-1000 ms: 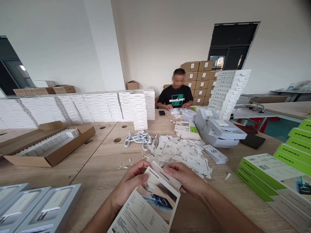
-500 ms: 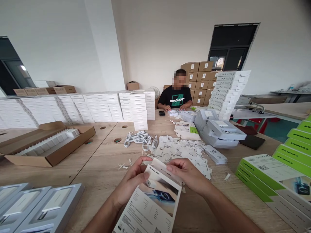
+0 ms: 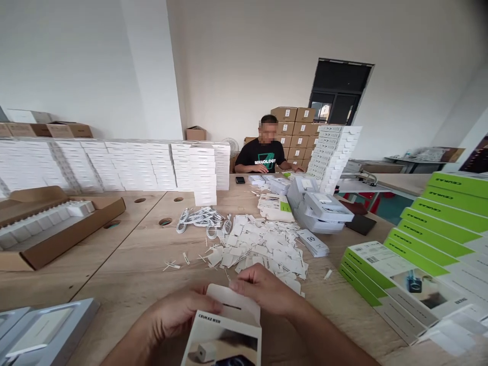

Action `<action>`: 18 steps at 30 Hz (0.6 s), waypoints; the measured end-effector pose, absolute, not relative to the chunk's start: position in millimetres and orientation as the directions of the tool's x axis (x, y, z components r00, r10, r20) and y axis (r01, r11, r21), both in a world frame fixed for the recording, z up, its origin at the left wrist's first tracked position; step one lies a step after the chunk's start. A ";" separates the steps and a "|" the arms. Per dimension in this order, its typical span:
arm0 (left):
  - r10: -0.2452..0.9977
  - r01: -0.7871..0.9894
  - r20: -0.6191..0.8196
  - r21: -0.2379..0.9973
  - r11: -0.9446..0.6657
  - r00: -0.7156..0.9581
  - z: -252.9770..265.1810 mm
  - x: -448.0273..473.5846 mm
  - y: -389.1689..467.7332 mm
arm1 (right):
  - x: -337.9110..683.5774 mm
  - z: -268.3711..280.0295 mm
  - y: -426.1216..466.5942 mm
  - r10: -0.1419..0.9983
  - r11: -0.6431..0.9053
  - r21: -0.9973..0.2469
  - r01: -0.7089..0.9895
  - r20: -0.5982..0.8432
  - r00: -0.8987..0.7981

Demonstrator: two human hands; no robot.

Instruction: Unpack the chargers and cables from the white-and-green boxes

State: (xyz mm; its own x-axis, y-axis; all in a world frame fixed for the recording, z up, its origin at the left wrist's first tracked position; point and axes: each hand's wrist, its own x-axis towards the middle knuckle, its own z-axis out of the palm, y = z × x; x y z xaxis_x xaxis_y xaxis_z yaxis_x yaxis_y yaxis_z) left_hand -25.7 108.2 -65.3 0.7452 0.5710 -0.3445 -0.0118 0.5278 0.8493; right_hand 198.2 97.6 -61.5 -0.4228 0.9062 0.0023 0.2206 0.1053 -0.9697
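Carton [image 3: 223, 336], white and printed with a small white block and a dark device under brand lettering, is being held low in front of the wearer over a wood-grain table [image 3: 133, 267], its near end running out of frame. Its long axis appears to be pointing away from the body, and at the far end a slit flap [image 3: 243, 316] is standing open.

The left hand [image 3: 179, 307] is grasping the carton's far left corner, thumb lying across the flap's side; its other fingers are mostly hiding behind the board. The right hand [image 3: 261, 290] is pinching the flap's upper edge between thumb and finger, leaving the flap lying to that hand's left. The left is sitting nearer the carton's body, the right nearer the flap's tip.

Just beyond, a heap of white paper slips [image 3: 263, 244] is spreading over the table, with coiled white cables [image 3: 202, 218] lying to its left and white cards [image 3: 313, 244] stacking up to its right. Green-and-white boxes [image 3: 381, 277] are rising at right, pale trays [image 3: 78, 321] are resting at lower left, and a brown box [image 3: 80, 231] is holding small white blocks [image 3: 46, 221]. Across the table, a co-worker [image 3: 249, 161] in a dark T-shirt is sitting.
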 end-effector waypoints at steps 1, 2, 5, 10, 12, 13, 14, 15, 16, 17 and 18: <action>0.580 0.018 -0.347 0.868 0.496 0.737 -66.5 -25.4 108.3 | 205.0 -60.4 100.9 0.927 0.149 -0.945 0.292 0.031 -0.374; 0.592 0.030 -0.343 0.880 0.473 0.729 -67.2 -25.4 108.7 | 214.2 -59.3 105.1 0.953 0.186 -0.903 0.388 0.070 -0.295; 0.639 0.011 -0.359 0.877 0.481 0.680 -67.6 -25.7 111.2 | 247.9 -57.9 119.6 0.972 0.192 -0.707 0.680 0.234 -0.031; 0.649 -0.103 -0.294 0.860 0.501 0.701 -66.5 -27.1 116.2 | 278.4 -69.2 133.6 0.947 0.151 -0.518 0.842 0.319 0.027; 0.650 -0.126 -0.262 0.864 0.487 0.713 -66.9 -29.3 117.9 | 279.2 -75.5 135.2 0.944 0.167 -0.470 0.867 0.329 -0.003; 0.661 -0.131 -0.263 0.866 0.483 0.703 -67.3 -30.6 118.7 | 279.1 -77.7 135.8 0.941 0.178 -0.452 0.874 0.338 -0.016; 0.675 -0.130 -0.274 0.866 0.483 0.685 -67.9 -32.0 119.4 | 279.2 -79.0 136.3 0.936 0.188 -0.439 0.879 0.352 -0.024; 0.690 -0.128 -0.287 0.866 0.483 0.664 -68.3 -33.1 120.0 | 279.6 -79.3 136.8 0.929 0.195 -0.430 0.882 0.370 -0.025; 0.705 -0.128 -0.300 0.865 0.486 0.642 -68.5 -33.9 120.3 | 280.2 -78.5 137.3 0.919 0.198 -0.426 0.883 0.393 -0.017; 0.718 -0.127 -0.310 0.866 0.484 0.622 -68.5 -34.3 120.5 | 280.8 -76.8 137.6 0.908 0.198 -0.428 0.882 0.419 0.000; 0.731 -0.122 -0.312 0.872 0.474 0.607 -68.1 -34.3 120.5 | 280.9 -74.3 137.5 0.896 0.194 -0.435 0.879 0.444 0.022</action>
State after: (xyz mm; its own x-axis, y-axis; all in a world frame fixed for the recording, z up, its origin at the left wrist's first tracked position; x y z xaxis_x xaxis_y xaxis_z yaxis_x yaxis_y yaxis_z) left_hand -34.3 120.5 -68.1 0.6066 0.7312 -0.3122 -0.1221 0.4737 0.8722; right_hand 280.9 137.5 -74.3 0.0221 0.8957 0.4441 0.8795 0.1939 -0.4347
